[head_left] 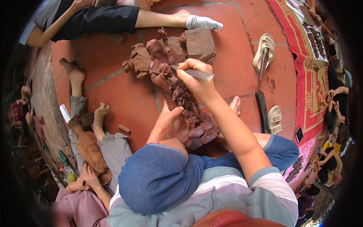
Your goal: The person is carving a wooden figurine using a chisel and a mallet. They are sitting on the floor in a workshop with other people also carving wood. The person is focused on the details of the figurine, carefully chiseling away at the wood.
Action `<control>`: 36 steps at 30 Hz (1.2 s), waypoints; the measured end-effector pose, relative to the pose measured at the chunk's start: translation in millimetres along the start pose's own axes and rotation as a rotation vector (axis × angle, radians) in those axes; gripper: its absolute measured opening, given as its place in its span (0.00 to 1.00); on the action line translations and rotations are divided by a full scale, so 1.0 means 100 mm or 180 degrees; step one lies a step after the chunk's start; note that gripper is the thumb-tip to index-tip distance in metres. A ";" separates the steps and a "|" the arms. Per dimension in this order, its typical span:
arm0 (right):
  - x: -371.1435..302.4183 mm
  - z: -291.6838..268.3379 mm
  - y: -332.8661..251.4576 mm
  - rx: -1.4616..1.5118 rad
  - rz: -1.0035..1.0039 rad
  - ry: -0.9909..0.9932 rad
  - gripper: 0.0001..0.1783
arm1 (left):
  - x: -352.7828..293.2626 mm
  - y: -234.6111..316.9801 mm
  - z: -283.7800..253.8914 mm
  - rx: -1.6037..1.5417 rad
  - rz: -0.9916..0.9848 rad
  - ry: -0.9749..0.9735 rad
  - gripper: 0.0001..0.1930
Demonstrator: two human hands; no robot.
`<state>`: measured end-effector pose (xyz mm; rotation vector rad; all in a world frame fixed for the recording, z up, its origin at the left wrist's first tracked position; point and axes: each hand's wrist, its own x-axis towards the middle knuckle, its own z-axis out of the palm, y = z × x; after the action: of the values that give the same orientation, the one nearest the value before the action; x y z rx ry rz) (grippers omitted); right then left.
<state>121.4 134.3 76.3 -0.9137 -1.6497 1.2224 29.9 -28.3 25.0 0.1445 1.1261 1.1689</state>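
Note:
A reddish-brown carved wooden statue (185, 94) of a robed figure leans back in front of me, its base between my legs. Its upper end rests by rough wood blocks (201, 44) on the tiles. My left hand (166, 118) grips the statue's lower left side, thumb in front and the other fingers partly hidden behind it. In my right hand (197, 78) is a flat grey blade-like strip (200, 75), pinched between thumb and fingers. Its narrow tip meets or nearly meets the figure's chest; whether they touch I cannot tell.
To the right lie beige sandals (263, 52), a long dark-handled tool (261, 109), a phone (299, 134) and a red patterned mat (308, 87). A person at left holds another carving (90, 151). Someone's socked foot (204, 23) stretches across the far side.

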 end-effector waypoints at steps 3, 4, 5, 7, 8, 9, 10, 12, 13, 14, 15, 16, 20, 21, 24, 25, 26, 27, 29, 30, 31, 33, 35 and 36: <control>-0.06 -0.04 -0.03 -0.0232 0.0002 -0.0080 0.05 | 0.04 -0.01 -0.05 0.0025 0.0064 -0.0028 0.54; -0.03 -0.06 -0.10 -0.0266 0.0025 -0.0166 0.05 | 0.01 -0.04 -0.06 0.0011 0.0076 -0.0012 0.54; -0.02 -0.06 -0.14 -0.0299 0.0047 -0.0253 0.05 | -0.02 -0.05 -0.06 -0.0024 0.0083 0.0022 0.54; -0.05 -0.05 -0.09 -0.0355 -0.0041 -0.0107 0.05 | 0.02 0.01 -0.02 -0.0044 0.0063 -0.0040 0.54; -0.07 -0.04 -0.06 -0.0381 -0.0087 -0.0036 0.05 | 0.03 0.00 -0.01 -0.0016 0.0063 -0.0050 0.54; -0.06 -0.01 -0.06 -0.0375 -0.0143 -0.0003 0.05 | 0.02 -0.02 -0.01 0.0003 0.0091 -0.0016 0.54; -0.05 -0.03 -0.07 -0.0295 0.0009 -0.0097 0.05 | 0.01 -0.03 -0.01 0.0020 0.0117 0.0016 0.55; -0.01 -0.11 -0.14 -0.0154 0.0337 -0.0271 0.05 | 0.02 0.01 -0.02 -0.0038 0.0061 0.0006 0.55; 0.05 -0.09 -0.20 -0.0231 0.0358 -0.0282 0.05 | 0.01 0.01 -0.02 -0.0068 0.0017 -0.0004 0.55; 0.03 -0.05 -0.14 -0.0255 0.0201 -0.0210 0.05 | 0.00 -0.02 -0.02 -0.0057 0.0009 0.0001 0.55; 0.02 0.01 -0.08 -0.0278 0.0012 -0.0129 0.05 | 0.02 -0.02 -0.03 -0.0035 0.0028 -0.0010 0.55; 0.02 0.03 -0.05 -0.0302 -0.0177 -0.0047 0.05 | 0.03 -0.01 -0.04 -0.0013 0.0047 -0.0020 0.54; 0.01 -0.05 -0.14 -0.0193 0.0248 -0.0271 0.05 | -0.01 -0.03 -0.02 -0.0042 0.0087 0.0012 0.54; 0.06 -0.01 -0.15 -0.0087 0.0309 -0.0191 0.05 | 0.01 -0.01 -0.03 -0.0061 0.0064 -0.0008 0.54; -0.01 -0.02 -0.10 -0.0324 -0.0021 -0.0102 0.05 | 0.02 -0.01 -0.02 -0.0024 0.0057 -0.0027 0.54; -0.02 -0.06 -0.12 -0.0188 0.0238 -0.0193 0.05 | 0.02 -0.02 -0.02 0.0001 0.0068 -0.0020 0.54; 0.01 -0.07 -0.11 -0.0119 0.0401 -0.0261 0.05 | 0.03 -0.01 -0.02 -0.0037 0.0079 -0.0047 0.53; 0.07 -0.08 -0.12 -0.0050 0.0564 -0.0329 0.05 | 0.04 0.00 -0.02 -0.0076 0.0091 -0.0073 0.53; 0.06 -0.11 -0.14 -0.0054 0.0666 -0.0333 0.06 | 0.01 -0.02 -0.01 -0.0080 0.0068 -0.0067 0.53; 0.04 -0.09 -0.10 -0.0108 0.0552 -0.0291 0.06 | 0.02 -0.03 -0.02 -0.0039 0.0092 -0.0026 0.53; 0.01 -0.08 -0.07 -0.0162 0.0439 -0.0247 0.06 | 0.02 -0.03 -0.03 0.0001 0.0116 0.0014 0.53; -0.01 -0.12 -0.08 -0.0140 0.0576 -0.0323 0.06 | 0.02 -0.03 -0.04 -0.0008 0.0080 -0.0020 0.52; 0.08 -0.09 -0.14 -0.0031 0.0556 -0.0382 0.05 | 0.01 -0.03 -0.03 -0.0055 0.0067 -0.0027 0.52; 0.13 -0.06 -0.17 0.0026 0.0536 -0.0394 0.05 | 0.00 0.01 -0.01 -0.0076 0.0086 -0.0036 0.52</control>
<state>121.2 143.6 96.1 -1.0055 -1.6899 1.4237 28.8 -27.8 25.0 0.1483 1.1030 1.2037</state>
